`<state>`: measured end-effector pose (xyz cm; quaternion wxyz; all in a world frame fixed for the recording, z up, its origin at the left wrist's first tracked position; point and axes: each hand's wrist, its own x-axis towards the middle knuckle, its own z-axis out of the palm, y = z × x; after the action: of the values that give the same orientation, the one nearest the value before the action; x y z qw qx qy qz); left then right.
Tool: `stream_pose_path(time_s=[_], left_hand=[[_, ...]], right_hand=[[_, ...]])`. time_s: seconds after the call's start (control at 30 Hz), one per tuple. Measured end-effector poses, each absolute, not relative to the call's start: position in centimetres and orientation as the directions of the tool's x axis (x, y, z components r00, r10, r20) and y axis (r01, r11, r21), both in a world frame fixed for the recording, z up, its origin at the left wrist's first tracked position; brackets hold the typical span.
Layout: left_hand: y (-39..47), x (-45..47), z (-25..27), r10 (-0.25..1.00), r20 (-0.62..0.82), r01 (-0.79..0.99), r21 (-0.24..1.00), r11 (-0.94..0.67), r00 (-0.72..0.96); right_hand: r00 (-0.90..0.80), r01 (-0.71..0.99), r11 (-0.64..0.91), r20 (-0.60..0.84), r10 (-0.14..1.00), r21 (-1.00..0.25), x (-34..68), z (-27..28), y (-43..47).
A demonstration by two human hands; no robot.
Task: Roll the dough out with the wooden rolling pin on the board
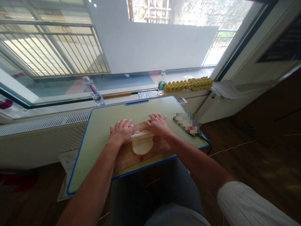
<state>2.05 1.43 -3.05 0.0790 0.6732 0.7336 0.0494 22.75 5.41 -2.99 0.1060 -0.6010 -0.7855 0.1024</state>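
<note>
So here's where things stand: the person is partway through rolling out a flat piece of dough (142, 147), at least that's how it reads. The dough sits roughly mid-board, on a wooden board (128, 157) at the near side of a pale green table (101, 124) with a blue rim. A pale rolling pin (141, 135) lies across it left to right, over the far part of the sheet, so most of the dough shows on the near side of the pin and just a small bit pokes out on the far side.

Both hands are on the pin. The left hand (120, 131) lies over its left end and the right hand (158, 125) over its right end, fingers stretched out toward the far side, not clenched around it. Looks like palms doing the pressing, though their undersides are hidden, so can't say exactly how they bear on it.

The sheet looks roundish but not quite even, so my take is that the next stroke calls for level pressure from both palms, then maybe a turn of the dough. The pin should be kept from running off the far edge.

Off to the right there's a blurred-out object (188, 124) on the table, well apart from the dough.
</note>
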Motion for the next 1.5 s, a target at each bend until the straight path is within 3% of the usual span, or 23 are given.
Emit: stream_pose_path(time_s=[0.27, 0.6, 0.83, 1.13, 1.5], left_hand=[[-2.5, 2.7, -3.6, 0.998, 0.065, 0.996, 0.087, -0.027, 0.021], [0.9, 2.2, -2.8, 0.991, -0.119, 0.983, 0.161, 0.088, -0.069], [-2.0, 2.6, -3.6, 0.999, -0.038, 0.996, 0.092, -0.007, 0.010], [0.9, 2.5, -2.5, 0.994, -0.072, 0.978, 0.188, 0.094, -0.082], [-5.0, 3.9, -3.7, 0.997, 0.065, 0.998, 0.041, 0.044, -0.046]], right_hand=[[-0.297, 0.903, 0.329, 0.152, 0.943, -0.277, 23.7, -4.1, 1.8], [-0.279, 0.920, 0.262, -0.018, 0.960, -0.291, 22.9, -3.1, 5.5], [-0.307, 0.913, 0.316, 0.075, 0.949, -0.258, 23.5, -4.1, 2.8], [-0.277, 0.918, 0.266, 0.005, 0.961, -0.293, 22.7, -2.9, 5.7], [-0.342, 0.909, 0.354, 0.093, 0.935, -0.221, 23.8, -2.8, -0.8]])
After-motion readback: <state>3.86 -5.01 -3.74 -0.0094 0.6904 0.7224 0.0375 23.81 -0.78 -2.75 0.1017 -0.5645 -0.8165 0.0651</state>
